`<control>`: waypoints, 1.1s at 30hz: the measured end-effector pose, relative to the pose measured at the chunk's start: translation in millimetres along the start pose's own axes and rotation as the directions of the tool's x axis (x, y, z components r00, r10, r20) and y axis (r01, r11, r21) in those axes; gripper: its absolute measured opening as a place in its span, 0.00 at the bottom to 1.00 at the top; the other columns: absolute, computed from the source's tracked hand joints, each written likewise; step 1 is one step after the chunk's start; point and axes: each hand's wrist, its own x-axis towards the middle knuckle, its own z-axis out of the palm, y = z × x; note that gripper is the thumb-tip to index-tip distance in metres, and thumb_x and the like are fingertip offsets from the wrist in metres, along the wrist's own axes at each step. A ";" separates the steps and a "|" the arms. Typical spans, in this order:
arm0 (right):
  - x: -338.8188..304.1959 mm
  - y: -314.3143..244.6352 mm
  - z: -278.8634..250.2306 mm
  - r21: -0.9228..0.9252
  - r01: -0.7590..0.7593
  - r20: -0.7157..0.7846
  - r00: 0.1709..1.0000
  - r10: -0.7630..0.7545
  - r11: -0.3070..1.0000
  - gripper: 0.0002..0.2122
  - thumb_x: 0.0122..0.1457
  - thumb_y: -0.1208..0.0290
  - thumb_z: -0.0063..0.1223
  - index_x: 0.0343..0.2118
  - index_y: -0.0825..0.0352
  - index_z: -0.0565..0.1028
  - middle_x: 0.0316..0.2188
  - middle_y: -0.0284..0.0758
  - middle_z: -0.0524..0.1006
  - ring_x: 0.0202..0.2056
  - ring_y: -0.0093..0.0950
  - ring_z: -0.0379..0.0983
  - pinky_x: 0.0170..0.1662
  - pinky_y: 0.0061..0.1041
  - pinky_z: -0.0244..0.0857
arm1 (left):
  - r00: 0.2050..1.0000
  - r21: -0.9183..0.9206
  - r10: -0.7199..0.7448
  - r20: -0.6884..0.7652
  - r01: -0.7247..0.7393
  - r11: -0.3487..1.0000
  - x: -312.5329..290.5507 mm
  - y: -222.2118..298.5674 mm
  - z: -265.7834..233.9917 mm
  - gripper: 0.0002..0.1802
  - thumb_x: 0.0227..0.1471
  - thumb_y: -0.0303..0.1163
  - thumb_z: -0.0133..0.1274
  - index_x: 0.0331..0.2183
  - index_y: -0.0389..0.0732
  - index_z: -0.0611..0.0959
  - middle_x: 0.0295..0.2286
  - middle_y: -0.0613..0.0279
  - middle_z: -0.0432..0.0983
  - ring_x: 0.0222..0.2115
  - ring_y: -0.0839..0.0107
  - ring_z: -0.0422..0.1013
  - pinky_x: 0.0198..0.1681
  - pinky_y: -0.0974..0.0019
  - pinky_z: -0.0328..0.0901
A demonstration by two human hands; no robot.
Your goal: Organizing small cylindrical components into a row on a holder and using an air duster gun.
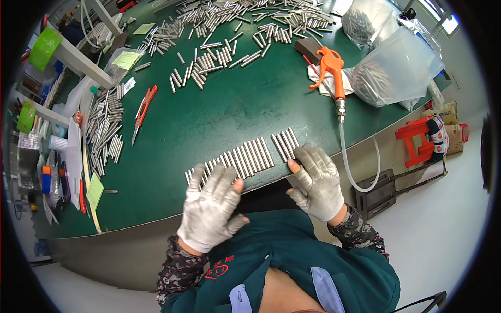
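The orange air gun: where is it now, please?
In the head view, the air gun lies at upper right on the green table, just left of a big plastic bag.

Worktop (182,120): green surface, pale trim along the near edge. Left edge: white frame posts (86,65) fitted with bright green bands (45,49). Floor (438,224): pale and smooth, seen beyond the near edge. An orange stool (415,138) stands on it near the right-hand corner; beside it, a black platform trolley (377,194), partly beneath the near edge. Beyond the far right corner, a window (450,24) shows bright white. The junction of floor and wall cannot be made out on the right.
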 end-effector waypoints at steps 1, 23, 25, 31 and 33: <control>0.5 0.0 -1.8 -0.003 -0.010 -0.006 1.000 0.010 1.000 0.27 0.42 0.60 0.59 0.48 0.65 0.71 0.51 0.42 0.69 0.54 0.43 0.63 0.58 0.44 0.55 | 0.998 -0.024 0.006 0.068 -0.004 1.000 9.5 9.7 -2.3 0.42 0.40 0.56 0.57 0.52 0.40 0.69 0.52 0.52 0.66 0.55 0.51 0.61 0.61 0.39 0.45; -0.7 4.6 2.6 0.025 0.017 -0.064 0.998 -0.015 1.000 0.24 0.50 0.61 0.55 0.50 0.63 0.69 0.50 0.43 0.68 0.51 0.43 0.66 0.55 0.44 0.58 | 0.996 -0.104 0.052 0.072 -0.045 0.994 47.4 38.2 24.9 0.42 0.34 0.52 0.63 0.51 0.43 0.72 0.53 0.55 0.65 0.58 0.57 0.57 0.62 0.46 0.45; 0.3 3.8 1.5 0.020 0.015 -0.063 0.998 -0.014 1.000 0.24 0.49 0.61 0.55 0.50 0.63 0.69 0.49 0.43 0.68 0.51 0.43 0.66 0.55 0.44 0.58 | 0.995 -0.080 0.051 0.085 -0.044 0.996 48.0 38.6 25.0 0.40 0.37 0.52 0.61 0.52 0.43 0.73 0.53 0.56 0.65 0.58 0.59 0.56 0.63 0.47 0.44; 1.1 2.6 0.9 0.016 0.023 -0.082 0.996 -0.022 1.000 0.24 0.48 0.62 0.56 0.49 0.64 0.70 0.49 0.44 0.68 0.50 0.43 0.67 0.54 0.44 0.59 | 0.996 -0.103 0.062 0.064 -0.055 0.993 44.3 37.1 28.7 0.46 0.31 0.52 0.64 0.53 0.43 0.70 0.54 0.55 0.64 0.58 0.57 0.57 0.63 0.44 0.44; 1.4 2.3 0.7 0.018 0.024 -0.082 0.996 -0.022 1.000 0.24 0.47 0.62 0.57 0.49 0.64 0.70 0.49 0.44 0.68 0.50 0.43 0.67 0.54 0.44 0.59 | 0.996 -0.095 0.052 0.068 -0.045 0.994 42.8 36.9 27.9 0.47 0.31 0.52 0.64 0.53 0.44 0.69 0.54 0.55 0.64 0.58 0.57 0.56 0.63 0.44 0.43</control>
